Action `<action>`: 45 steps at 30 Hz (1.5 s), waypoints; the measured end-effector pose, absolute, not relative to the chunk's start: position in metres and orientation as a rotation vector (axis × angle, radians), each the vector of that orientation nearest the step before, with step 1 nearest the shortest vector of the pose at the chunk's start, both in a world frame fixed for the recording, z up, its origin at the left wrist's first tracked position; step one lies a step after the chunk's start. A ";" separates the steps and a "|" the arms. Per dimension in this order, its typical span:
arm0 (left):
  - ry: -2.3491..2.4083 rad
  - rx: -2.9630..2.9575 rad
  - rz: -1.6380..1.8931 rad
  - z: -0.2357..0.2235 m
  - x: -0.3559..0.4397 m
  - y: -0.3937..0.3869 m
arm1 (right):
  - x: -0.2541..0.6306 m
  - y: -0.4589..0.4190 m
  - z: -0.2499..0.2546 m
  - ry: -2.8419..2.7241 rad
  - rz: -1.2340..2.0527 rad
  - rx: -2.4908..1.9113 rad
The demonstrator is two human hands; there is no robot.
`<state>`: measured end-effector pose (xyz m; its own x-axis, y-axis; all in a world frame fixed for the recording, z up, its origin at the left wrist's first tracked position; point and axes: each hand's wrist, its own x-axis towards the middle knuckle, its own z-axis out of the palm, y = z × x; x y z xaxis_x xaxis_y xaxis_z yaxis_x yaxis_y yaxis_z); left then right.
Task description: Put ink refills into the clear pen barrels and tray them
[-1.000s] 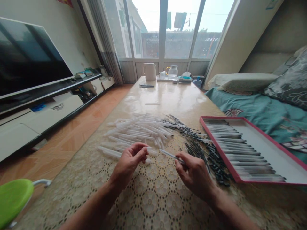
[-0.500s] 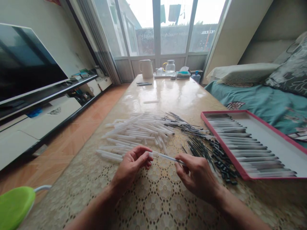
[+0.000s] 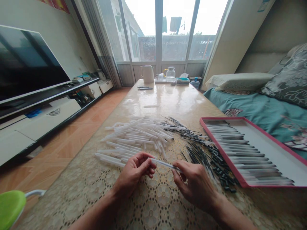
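Centrally in the head view, the left hand (image 3: pixel 137 171) and right hand (image 3: pixel 193 179) hold a slender translucent pen barrel (image 3: pixel 164 163) between them above the patterned surface (image 3: pixel 153 207), the left fingers pinched at one end and the right fingers clamped on the other. Beyond the hands lies a pile of clear tubes (image 3: pixel 136 134); thin dark refills (image 3: pixel 198 153) and small black caps (image 3: pixel 222 172) lie to its right, beside a pink-rimmed tray (image 3: pixel 275 140) containing a row of pens (image 3: pixel 244 150).
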<state>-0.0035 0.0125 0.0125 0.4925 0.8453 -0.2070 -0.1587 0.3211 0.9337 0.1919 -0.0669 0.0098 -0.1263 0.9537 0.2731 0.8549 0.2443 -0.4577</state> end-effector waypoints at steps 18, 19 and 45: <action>0.700 1.202 0.802 0.009 0.001 0.002 | 0.194 -0.067 0.004 -2.035 0.467 -1.623; 0.690 1.219 0.804 0.009 0.001 0.002 | 0.195 -0.067 0.005 -2.002 0.548 -1.607; 1.044 1.161 1.015 0.009 -0.003 0.012 | 0.435 -0.005 0.038 -1.757 -0.472 -2.438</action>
<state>-0.0034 0.0118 0.0088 0.2130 0.9720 -0.0993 -0.0725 0.1171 0.9905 0.4349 -0.0055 0.0385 0.2865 0.9080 0.3058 0.9389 -0.3295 0.0989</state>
